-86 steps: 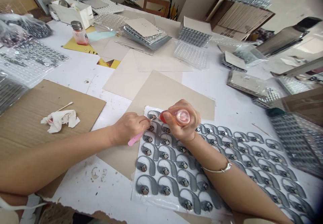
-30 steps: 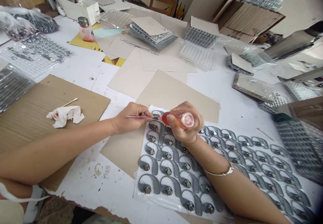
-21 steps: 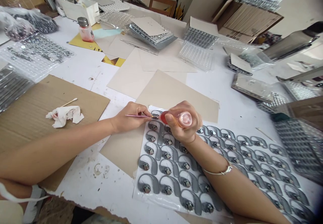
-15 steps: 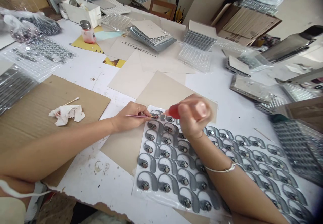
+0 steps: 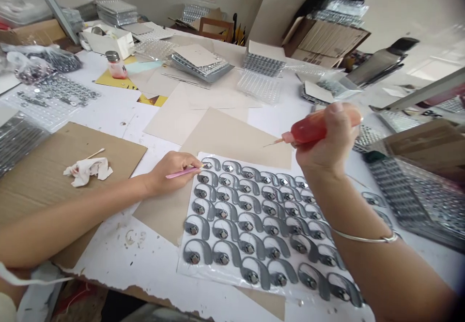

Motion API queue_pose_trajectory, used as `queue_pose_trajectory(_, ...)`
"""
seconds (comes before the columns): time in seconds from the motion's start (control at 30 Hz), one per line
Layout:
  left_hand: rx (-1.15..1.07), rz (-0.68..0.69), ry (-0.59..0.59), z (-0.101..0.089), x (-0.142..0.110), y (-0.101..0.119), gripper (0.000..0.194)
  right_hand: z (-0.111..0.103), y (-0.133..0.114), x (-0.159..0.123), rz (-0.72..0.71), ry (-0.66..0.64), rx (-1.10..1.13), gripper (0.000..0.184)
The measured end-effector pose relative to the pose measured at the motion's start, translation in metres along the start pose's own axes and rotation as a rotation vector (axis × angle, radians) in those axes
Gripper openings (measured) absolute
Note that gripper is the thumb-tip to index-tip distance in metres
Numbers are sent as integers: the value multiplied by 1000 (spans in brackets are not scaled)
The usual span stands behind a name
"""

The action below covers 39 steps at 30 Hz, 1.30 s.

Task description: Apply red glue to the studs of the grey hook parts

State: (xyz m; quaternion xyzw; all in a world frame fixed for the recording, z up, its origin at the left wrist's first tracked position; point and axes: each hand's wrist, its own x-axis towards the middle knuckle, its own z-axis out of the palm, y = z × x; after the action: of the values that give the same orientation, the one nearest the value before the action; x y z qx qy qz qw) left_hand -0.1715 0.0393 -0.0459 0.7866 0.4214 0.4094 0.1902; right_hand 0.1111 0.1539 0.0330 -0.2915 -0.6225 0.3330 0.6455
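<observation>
My left hand [image 5: 175, 168] is closed on slim pink tweezers [image 5: 181, 172], their tip at the top-left grey hook-shaped piece [image 5: 209, 164] on a white sheet. Raised to the right, my right hand [image 5: 332, 140] grips a squeeze bottle [image 5: 308, 127] of red liquid, its thin needle nozzle pointing left above beige card. The bottle is apart from the pieces. Rows of these grey ear-hook pieces, each with a round metallic part and fine wires, cover the sheet [image 5: 232, 281]. My right forearm hides some at the right.
Brown cardboard [image 5: 39, 167] on the left carries a crumpled stained tissue [image 5: 88, 171] and a cotton swab [image 5: 96, 154]. Behind are a small glass jar [image 5: 116, 66], beige card sheets [image 5: 218, 130] and stacked trays [image 5: 264, 59]. More trays [image 5: 399, 196] and a steel flask [image 5: 378, 63] stand at right.
My right hand has lifted the red bottle up and right, away from the top row. The left hand stays at the top-left piece with the tweezers. The view has shifted.
</observation>
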Motion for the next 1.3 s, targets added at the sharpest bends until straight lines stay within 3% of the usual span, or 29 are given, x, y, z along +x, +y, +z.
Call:
queue_pose_trajectory(0.1,23,96,41,8,9,11,9,6,-1,-16,10,-34,-76,36)
queue_pose_trajectory(0.27,311,360,-105,40,27,21,14,30,3,-38,58,-63,-128,33)
queue_pose_trajectory(0.4,501,487,-63,57,28,22,15,37,8,-51,9,-67,-302,37)
queue_pose_trajectory(0.57,555,496,-52,61,22,21,18,35,14,-60,-123,-98,-375,32)
queue_pose_trajectory(0.83,622,547,-17,63,23,26,21,36,19,-69,-196,-209,-397,20)
queue_pose_trajectory(1.3,618,528,20,64,23,26,16,37,29,-71,-326,-223,-372,16)
